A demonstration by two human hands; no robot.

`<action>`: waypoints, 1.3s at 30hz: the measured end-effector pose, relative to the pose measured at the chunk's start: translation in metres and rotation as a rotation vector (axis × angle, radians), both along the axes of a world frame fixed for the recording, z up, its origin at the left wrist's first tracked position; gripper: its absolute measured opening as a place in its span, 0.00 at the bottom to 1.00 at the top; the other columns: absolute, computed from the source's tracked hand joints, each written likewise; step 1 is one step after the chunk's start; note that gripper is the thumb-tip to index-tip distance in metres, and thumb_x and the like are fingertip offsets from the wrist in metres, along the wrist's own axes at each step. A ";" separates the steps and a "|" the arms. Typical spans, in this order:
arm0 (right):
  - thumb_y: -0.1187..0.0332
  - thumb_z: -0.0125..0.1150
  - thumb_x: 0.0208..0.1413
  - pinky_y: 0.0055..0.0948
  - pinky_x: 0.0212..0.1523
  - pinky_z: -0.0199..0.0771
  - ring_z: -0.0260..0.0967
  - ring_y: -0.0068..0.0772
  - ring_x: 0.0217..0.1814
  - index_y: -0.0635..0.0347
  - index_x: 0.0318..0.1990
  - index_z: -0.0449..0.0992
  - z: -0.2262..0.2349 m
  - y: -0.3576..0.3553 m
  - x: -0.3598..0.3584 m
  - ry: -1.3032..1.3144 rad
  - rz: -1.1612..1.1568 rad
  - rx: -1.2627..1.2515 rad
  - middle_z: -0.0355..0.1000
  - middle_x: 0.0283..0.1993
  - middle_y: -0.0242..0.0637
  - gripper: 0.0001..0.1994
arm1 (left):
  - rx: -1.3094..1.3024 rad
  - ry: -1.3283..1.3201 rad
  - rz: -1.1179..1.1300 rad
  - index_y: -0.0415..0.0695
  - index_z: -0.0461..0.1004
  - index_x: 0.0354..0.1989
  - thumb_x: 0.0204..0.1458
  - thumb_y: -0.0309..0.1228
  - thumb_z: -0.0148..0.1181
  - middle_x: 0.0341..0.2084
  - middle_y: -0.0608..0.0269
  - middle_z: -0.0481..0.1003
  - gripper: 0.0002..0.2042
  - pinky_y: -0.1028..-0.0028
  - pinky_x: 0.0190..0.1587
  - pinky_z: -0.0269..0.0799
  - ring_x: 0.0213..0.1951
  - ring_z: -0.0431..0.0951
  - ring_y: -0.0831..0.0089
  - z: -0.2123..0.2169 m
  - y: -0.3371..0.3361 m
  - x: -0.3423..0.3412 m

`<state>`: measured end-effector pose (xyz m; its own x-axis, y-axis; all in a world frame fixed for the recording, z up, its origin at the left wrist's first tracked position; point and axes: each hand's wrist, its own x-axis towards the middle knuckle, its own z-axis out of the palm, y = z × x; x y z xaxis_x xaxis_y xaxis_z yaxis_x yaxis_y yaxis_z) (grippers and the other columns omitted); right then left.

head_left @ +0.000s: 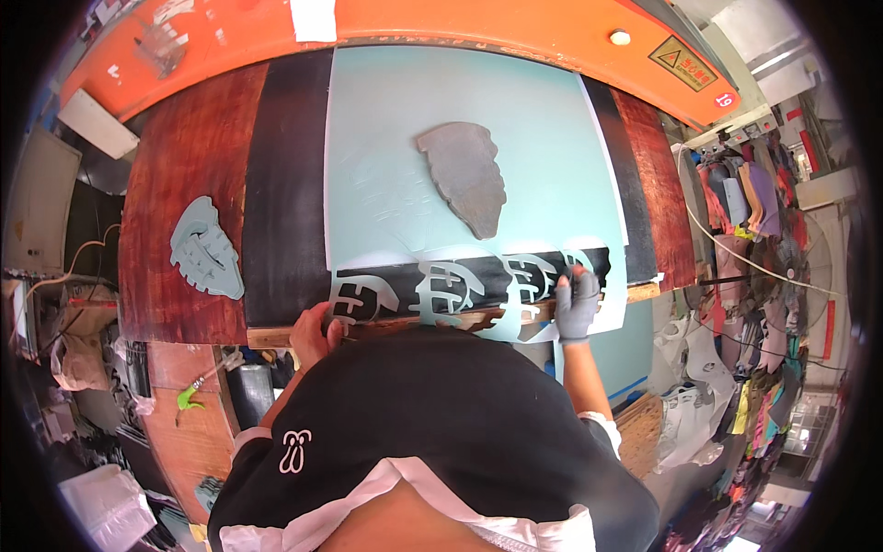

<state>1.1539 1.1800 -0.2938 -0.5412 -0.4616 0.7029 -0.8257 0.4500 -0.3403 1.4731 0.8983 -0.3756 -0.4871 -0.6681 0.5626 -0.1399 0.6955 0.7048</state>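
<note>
A pale blue-green sheet lies across the dark cutting bed, its near edge a row of cut-out openings and thin leftover strips. My bare left hand is closed at the near left corner of this cut edge, fingers curled against the strips. My right hand, in a grey fingerless glove, grips the sheet's near edge at the right, with its bare fingertips bent over the strips. Beyond both hands, a grey plate with scalloped sides, shaped like a cutting die, rests flat on the sheet. Neither hand touches it.
An orange machine beam spans the far side. Cut blue-green pieces lie stacked on the reddish board at left. A green-handled tool sits lower left. Hanging coloured scraps and a floor fan stand at right.
</note>
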 end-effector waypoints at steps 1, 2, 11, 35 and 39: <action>0.68 0.56 0.53 0.39 0.45 0.66 0.66 0.48 0.43 0.67 0.43 0.69 -0.007 0.001 0.004 -0.004 -0.065 0.094 0.68 0.41 0.48 0.14 | 0.028 -0.055 0.022 0.39 0.71 0.42 0.51 0.33 0.57 0.25 0.51 0.72 0.13 0.64 0.30 0.69 0.27 0.73 0.55 0.003 -0.005 -0.003; 0.68 0.56 0.52 0.39 0.44 0.67 0.66 0.49 0.43 0.67 0.44 0.69 -0.012 -0.005 0.002 0.042 -0.082 0.144 0.68 0.41 0.48 0.14 | 0.049 -0.094 0.033 0.39 0.71 0.41 0.52 0.33 0.56 0.25 0.51 0.72 0.13 0.64 0.30 0.69 0.27 0.73 0.55 0.009 -0.012 -0.009; 0.67 0.60 0.41 0.43 0.40 0.69 0.68 0.50 0.41 0.63 0.34 0.71 0.014 -0.108 -0.081 0.059 -0.119 0.116 0.69 0.38 0.48 0.12 | -0.087 -0.041 0.233 0.40 0.73 0.34 0.54 0.31 0.52 0.24 0.54 0.74 0.07 0.64 0.31 0.70 0.27 0.75 0.57 0.040 -0.109 -0.105; 0.63 0.50 0.53 0.45 0.38 0.67 0.68 0.52 0.34 0.60 0.28 0.74 0.084 -0.188 -0.430 -0.078 -0.167 0.142 0.72 0.30 0.47 0.11 | -0.319 -0.248 0.425 0.43 0.65 0.23 0.54 0.33 0.49 0.20 0.51 0.69 0.10 0.56 0.28 0.66 0.28 0.71 0.49 0.086 -0.343 -0.306; 0.59 0.52 0.51 0.46 0.38 0.66 0.68 0.50 0.33 0.58 0.27 0.76 0.063 -0.189 -0.437 0.012 -0.199 0.216 0.72 0.30 0.45 0.13 | -0.320 -0.272 0.444 0.43 0.65 0.23 0.54 0.33 0.49 0.20 0.52 0.69 0.10 0.56 0.28 0.66 0.28 0.71 0.50 0.085 -0.343 -0.304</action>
